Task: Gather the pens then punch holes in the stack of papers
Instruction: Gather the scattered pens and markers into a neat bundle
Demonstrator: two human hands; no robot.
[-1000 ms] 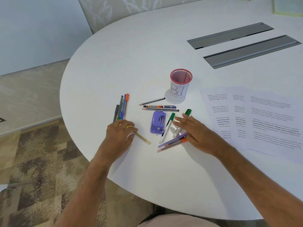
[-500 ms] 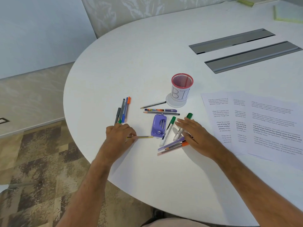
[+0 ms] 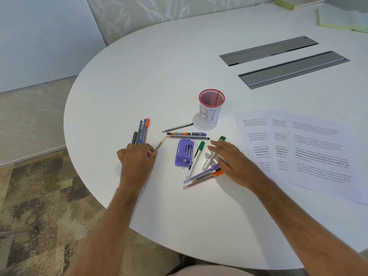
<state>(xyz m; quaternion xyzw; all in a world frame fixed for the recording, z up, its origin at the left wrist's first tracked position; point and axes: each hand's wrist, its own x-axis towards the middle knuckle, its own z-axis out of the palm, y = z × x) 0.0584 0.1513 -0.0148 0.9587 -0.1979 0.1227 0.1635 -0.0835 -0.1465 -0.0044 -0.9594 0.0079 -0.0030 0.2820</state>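
Hole punch left of papers

This looks like an office meeting room. The big white oval bench has two long grey metal hatches let into its top, the kind that cover cable outlets on conference tables. Patterned brown and beige carpet covers the floor, and a plain pale partition stands beside a wall with a faint leafy print. Printed sheets, scattered pens, a purple hole punch and a red mesh pen cup add to the desk-work feel.
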